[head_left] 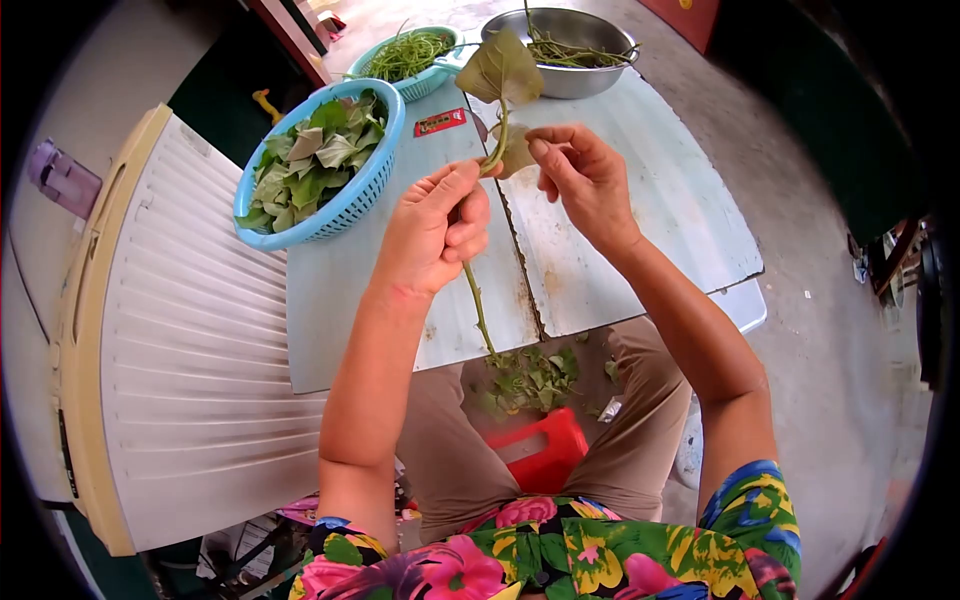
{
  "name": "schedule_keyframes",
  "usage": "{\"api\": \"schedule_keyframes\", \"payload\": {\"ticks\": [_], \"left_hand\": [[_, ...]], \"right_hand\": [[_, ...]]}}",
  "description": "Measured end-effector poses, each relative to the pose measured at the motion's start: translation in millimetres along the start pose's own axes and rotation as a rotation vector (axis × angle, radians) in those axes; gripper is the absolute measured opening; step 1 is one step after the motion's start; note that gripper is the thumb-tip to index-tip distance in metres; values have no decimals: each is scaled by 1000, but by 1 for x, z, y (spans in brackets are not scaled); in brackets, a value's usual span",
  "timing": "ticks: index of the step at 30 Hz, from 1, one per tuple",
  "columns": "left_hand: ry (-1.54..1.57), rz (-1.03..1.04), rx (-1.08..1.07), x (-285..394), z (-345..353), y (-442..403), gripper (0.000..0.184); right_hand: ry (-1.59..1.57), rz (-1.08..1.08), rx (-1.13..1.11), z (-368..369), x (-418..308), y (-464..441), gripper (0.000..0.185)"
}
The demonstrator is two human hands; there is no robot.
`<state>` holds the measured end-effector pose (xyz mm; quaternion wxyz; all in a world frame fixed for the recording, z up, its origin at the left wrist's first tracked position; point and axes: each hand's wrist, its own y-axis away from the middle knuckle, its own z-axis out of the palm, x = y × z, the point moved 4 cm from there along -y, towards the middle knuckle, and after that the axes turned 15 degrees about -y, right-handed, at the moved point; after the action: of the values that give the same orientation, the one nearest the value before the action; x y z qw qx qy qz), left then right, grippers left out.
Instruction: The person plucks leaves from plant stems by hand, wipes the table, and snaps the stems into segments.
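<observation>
Over the folding table, my left hand (435,222) is closed around a long green leafy stem (477,310). The stem hangs below my fist past the table's front edge. Above the fist it bends upward to a broad heart-shaped leaf (500,70). A second, paler leaf (516,152) sits between my two hands. My right hand (587,182) pinches the edge of this paler leaf between thumb and forefinger, its other fingers curled. Left of my hands, a blue plastic basket (392,150) holds a heap of loose green leaves (320,160).
Behind stand a turquoise basket of thin green stems (408,55) and a metal basin (575,82) with more stems. A red packet (440,122) lies on the table (640,240). Dropped leaves (530,380) and a red plastic stool (545,450) are below. A ribbed white panel (190,330) stands left.
</observation>
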<state>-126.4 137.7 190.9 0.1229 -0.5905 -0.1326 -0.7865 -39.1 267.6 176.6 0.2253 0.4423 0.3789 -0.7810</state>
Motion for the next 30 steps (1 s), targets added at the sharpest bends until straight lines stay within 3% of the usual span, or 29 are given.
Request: {"api": "schedule_keyframes", "payload": {"ticks": [3, 7, 10, 11, 14, 17, 21, 24, 30], "left_hand": [[56, 35, 8, 5, -14, -30, 25], [44, 47, 94, -11, -44, -67, 23], [10, -5, 102, -33, -53, -80, 22], [-20, 3, 84, -34, -54, -82, 20], [-56, 19, 91, -40, -55, -88, 16], [-33, 13, 132, -55, -57, -91, 12], [-77, -1, 170, -67, -56, -94, 10], [-99, -13, 188, -72, -56, -96, 9], [48, -13, 220, -77, -76, -100, 8]], "right_hand": [[-142, -115, -21, 9, 15, -32, 16], [-163, 34, -43, 3, 42, -49, 16], [36, 156, 24, -13, 61, -48, 16], [76, -17, 35, -15, 62, -51, 16], [78, -138, 76, -14, 60, -52, 16], [313, -286, 46, -9, 50, -44, 18], [245, -219, 12, -8, 59, -42, 16], [94, 46, 52, -14, 73, -44, 13], [84, 251, -53, -12, 82, -44, 7]]}}
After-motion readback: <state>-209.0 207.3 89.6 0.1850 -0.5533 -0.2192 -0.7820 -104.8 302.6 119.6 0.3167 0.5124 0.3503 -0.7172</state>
